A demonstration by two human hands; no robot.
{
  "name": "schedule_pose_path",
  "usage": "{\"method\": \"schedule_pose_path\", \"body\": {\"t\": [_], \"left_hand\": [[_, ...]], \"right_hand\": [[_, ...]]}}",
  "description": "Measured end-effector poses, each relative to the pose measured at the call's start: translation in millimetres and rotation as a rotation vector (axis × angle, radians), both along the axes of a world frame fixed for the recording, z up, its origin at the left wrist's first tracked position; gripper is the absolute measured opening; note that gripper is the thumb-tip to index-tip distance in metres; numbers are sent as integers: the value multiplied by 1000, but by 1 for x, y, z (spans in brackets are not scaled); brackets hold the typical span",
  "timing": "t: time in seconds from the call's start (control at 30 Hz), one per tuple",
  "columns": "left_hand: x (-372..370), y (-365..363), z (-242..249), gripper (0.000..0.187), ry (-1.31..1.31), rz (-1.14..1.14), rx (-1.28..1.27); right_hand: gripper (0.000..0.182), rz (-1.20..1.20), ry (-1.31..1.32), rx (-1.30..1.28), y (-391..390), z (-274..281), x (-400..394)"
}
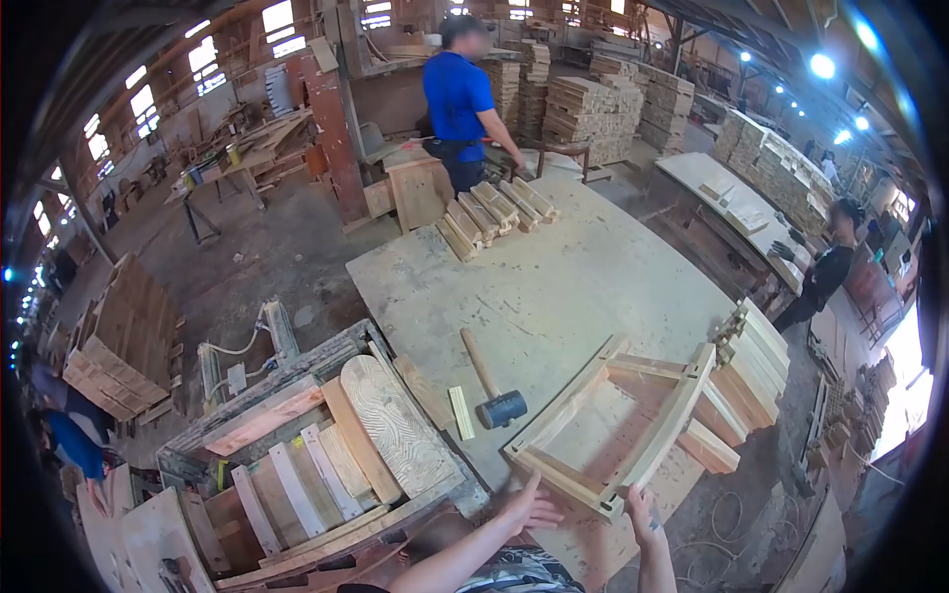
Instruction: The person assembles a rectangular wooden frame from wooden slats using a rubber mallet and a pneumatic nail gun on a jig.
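Note:
A wooden frame (571,472) of joined rails lies at the near right of the large table (554,287). My left hand (532,508) is beside the frame's near rail, its fingers spread and holding nothing. My right hand (643,514) is closed round the frame's near right corner. A mallet (501,408) with a black head and wooden handle lies left of the frame. Next to the mallet is a small pale wood strip (461,413).
Wood pieces (751,366) are stacked beyond the frame at the right. Bundled slats (494,212) lie at the table's far edge, near a person in blue (458,104). A wooden jig (326,455) holds boards at left. Another person (830,267) stands at right.

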State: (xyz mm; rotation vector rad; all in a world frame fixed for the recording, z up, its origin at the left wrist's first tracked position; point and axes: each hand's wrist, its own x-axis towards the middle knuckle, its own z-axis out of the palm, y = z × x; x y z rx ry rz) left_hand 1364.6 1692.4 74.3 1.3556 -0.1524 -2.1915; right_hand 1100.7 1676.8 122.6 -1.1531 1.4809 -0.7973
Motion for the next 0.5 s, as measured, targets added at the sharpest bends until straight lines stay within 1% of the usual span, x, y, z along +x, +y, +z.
{"method": "schedule_pose_path", "body": {"t": [0.03, 0.07, 0.1, 0.13, 0.17, 0.2, 0.23, 0.3, 0.33, 0.37, 0.4, 0.43, 0.47, 0.5], "left_hand": [[-8, -6, -15, 79, -2, 143, -52], [-14, -15, -25, 82, -2, 284, -107], [-17, -23, -26, 82, -4, 290, -114], [-20, -29, -27, 78, -12, 355, -131], [-23, -32, -26, 74, -17, 417, -146], [-23, -32, -23, 74, -11, 414, -152], [-22, -31, -21, 72, 12, 385, -199], [-17, -25, -14, 69, 28, 364, -250], [-14, -23, -10, 70, 41, 325, -259], [-13, -20, -5, 70, 60, 292, -264], [-12, -13, -4, 65, 67, 282, -273], [-9, -2, -3, 65, 70, 290, -259], [-5, 2, 2, 65, 26, 267, -304], [0, 7, 18, 65, -20, 243, -345]], "right_hand": [[76, 9, -5, -7, -6, 0, -1], [79, -17, -126, 32, -16, -1, -4], [84, -34, -275, 45, -26, 15, 5], [91, -53, -424, 62, -37, 31, 15], [92, -93, -546, 80, -58, 27, 8], [86, -193, -675, 8, -84, 5, -2], [86, -195, -672, 0, -93, 3, -3], [76, -397, -410, 23, -108, 5, 4], [65, -439, -503, 28, -110, -6, -1], [65, -425, -502, 27, -105, 5, 5], [57, -428, -531, 39, -86, 23, 10], [49, -436, -559, 54, -70, 32, 13], [45, -439, -625, -2, -61, 26, 13], [45, -432, -620, 3, -54, 35, 24]]}}
